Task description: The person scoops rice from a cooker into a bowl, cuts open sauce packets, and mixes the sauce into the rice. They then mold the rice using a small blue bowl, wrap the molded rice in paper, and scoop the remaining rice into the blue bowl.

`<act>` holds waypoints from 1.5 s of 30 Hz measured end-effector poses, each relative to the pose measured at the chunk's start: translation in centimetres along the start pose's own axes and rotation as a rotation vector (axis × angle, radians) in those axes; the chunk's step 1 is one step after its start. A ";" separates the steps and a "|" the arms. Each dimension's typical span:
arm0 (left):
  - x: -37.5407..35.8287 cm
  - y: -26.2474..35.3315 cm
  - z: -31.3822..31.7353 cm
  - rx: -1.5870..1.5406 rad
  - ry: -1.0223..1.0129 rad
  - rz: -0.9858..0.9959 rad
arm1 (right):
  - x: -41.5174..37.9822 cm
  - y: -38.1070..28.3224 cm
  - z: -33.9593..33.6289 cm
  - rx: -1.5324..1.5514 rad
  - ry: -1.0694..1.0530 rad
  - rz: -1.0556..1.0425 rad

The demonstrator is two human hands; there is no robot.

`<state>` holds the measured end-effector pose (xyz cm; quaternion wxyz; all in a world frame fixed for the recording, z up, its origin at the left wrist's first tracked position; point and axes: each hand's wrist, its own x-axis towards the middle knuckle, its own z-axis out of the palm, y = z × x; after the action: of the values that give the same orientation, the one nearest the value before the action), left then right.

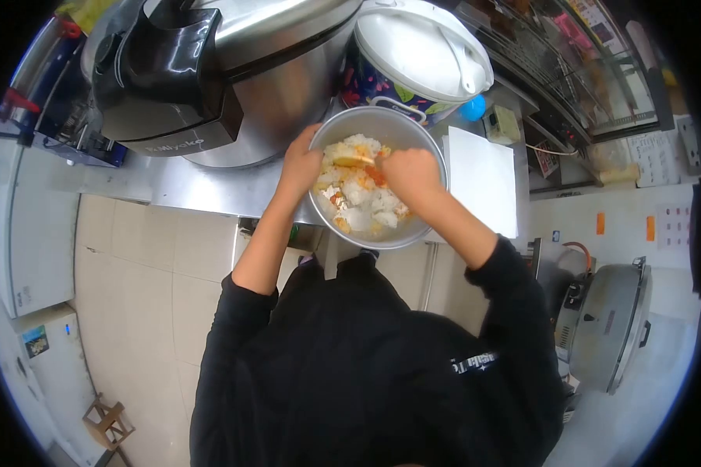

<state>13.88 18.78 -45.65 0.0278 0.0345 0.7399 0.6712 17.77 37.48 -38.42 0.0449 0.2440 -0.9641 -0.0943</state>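
mixing rice in the pot: brace the rim, work the orange-red patches inward

looks like a hand-mixing step, partway at best by the uneven color. find the metal pot [417,222] in front of the body, at the near edge of the metal tabletop [210,191], between the big rice cooker [288,97] and the white sheets [483,183]. cannot tell from this view how much of the base has support under it, so don't lean hard on the near side.

left hand [300,165]: grip narrow, closed on the pot's left rim. brace firmly there, fingers clear of the paddle's sweep. right hand [411,177]: grip narrow, closed around the handle of a yellowish paddle or spoon [352,161], handle mostly hidden in the fist.

see white rice [385,202] in lumps, with orange-red bits [375,176] bunched near the middle. best to slide down along the wall, scoop from the bottom, fold over the colored patch. turn the pot a little between strokes to reach every side. press big lumps apart gently, no mashing. use short, low strokes to avoid flinging grains over the rim onto the sheets. cannot see the bottom layer; check there for plain white pockets.
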 end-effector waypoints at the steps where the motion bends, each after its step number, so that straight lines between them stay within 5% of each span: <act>1: -0.3 -0.2 0.0 0.003 -0.007 0.006 | 0.0 0.1 -0.6 -0.014 0.082 0.010; 2: -0.4 -0.2 0.0 -0.005 -0.012 -0.002 | 0.0 0.1 -1.1 -0.030 0.160 0.018; 5: -0.4 0.2 0.0 -0.025 -0.029 -0.018 | -0.5 -0.2 1.9 -0.047 -0.093 -0.098; 8: -0.4 0.1 -0.1 -0.039 -0.015 -0.032 | -2.3 0.4 -3.9 0.052 -0.130 -0.012; 13: -0.3 0.5 0.0 0.019 -0.002 -0.031 | -3.8 0.1 -0.7 0.006 -0.182 -0.048; 17: -0.5 0.3 -0.2 -0.010 -0.022 -0.065 | -4.9 -0.9 -5.1 0.015 -0.307 -0.040; 21: -0.2 0.5 -0.1 0.011 -0.015 -0.044 | -5.5 -1.1 -1.1 0.005 -0.203 -0.113; 25: 0.1 -1.3 0.0 -0.027 -0.002 0.009 | -4.7 1.6 -0.4 -0.046 -0.358 0.213; 28: 0.0 -1.0 0.1 -0.007 0.026 0.035 | -5.6 -3.8 -0.7 -0.043 -0.125 0.010; 32: -0.2 -0.2 -0.5 -0.070 -0.058 -0.101 | -5.9 -2.6 -6.4 0.107 -0.267 0.085; 35: -0.3 0.5 -0.3 -0.059 -0.066 -0.098 | -6.1 -3.9 -1.4 0.105 -0.230 -0.107; 38: -0.2 0.5 -0.6 -0.005 -0.064 -0.057 | -2.1 -2.0 -1.4 0.003 -0.210 0.035; 41: -0.2 0.0 -0.4 0.045 -0.050 -0.015 | 0.0 -0.1 -0.9 -0.039 0.051 0.034; 45: -0.1 1.1 -0.4 0.064 -0.028 0.027 | -3.1 -2.0 0.3 0.083 -0.094 -0.065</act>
<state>14.00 18.45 -44.48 0.0278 0.0548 0.7600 0.6470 21.37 37.29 -39.26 -0.0135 0.2723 -0.9598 -0.0669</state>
